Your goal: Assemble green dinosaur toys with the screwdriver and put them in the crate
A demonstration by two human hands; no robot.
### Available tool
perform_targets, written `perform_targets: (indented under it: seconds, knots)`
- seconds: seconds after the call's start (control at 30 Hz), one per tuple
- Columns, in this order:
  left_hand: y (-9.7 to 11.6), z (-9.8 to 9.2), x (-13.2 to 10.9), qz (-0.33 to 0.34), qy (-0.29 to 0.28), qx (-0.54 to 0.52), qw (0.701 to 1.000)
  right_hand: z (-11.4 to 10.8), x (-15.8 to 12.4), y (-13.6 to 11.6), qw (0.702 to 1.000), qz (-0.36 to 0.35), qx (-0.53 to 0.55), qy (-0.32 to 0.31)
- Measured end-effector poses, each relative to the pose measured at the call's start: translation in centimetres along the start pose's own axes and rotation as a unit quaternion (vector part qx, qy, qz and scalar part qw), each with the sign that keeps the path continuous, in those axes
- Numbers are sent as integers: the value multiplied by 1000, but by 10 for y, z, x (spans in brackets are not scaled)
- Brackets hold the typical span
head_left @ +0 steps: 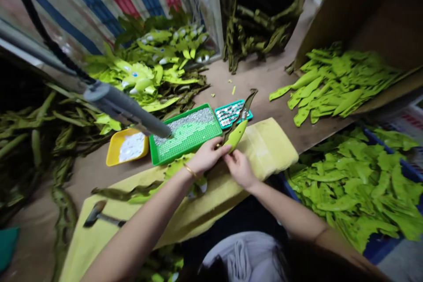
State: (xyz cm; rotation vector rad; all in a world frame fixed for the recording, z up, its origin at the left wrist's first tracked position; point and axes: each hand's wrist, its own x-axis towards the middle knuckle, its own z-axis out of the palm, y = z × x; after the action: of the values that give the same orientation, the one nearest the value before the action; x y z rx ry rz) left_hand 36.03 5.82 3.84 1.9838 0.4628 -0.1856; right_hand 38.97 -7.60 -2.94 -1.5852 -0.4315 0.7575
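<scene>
Over the towel (272, 146) along the table's (264, 92) near edge, the left hand (207, 155) and right hand (241, 170) grasp a green leaf (237, 135) between their fingers (222, 151).

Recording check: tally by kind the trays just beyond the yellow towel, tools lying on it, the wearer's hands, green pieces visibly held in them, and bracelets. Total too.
Trays: 3 (yellow tray, green tray, teal tray)
Hammer-like tool: 1
Hands: 2 (left hand, right hand)
Green piece: 1
Bracelet: 1
Total: 8
</scene>
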Motion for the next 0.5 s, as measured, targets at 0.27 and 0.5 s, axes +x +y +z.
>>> perform_targets:
  seconds: [0.27,0.5]
  knots:
    - [-31,9,-24,-8,28,130,991,-85,44,-68,968,-42,-193,-157]
    - [-56,34,-41,5,78,235,969,-178,235,-200,939,-202,-138,242]
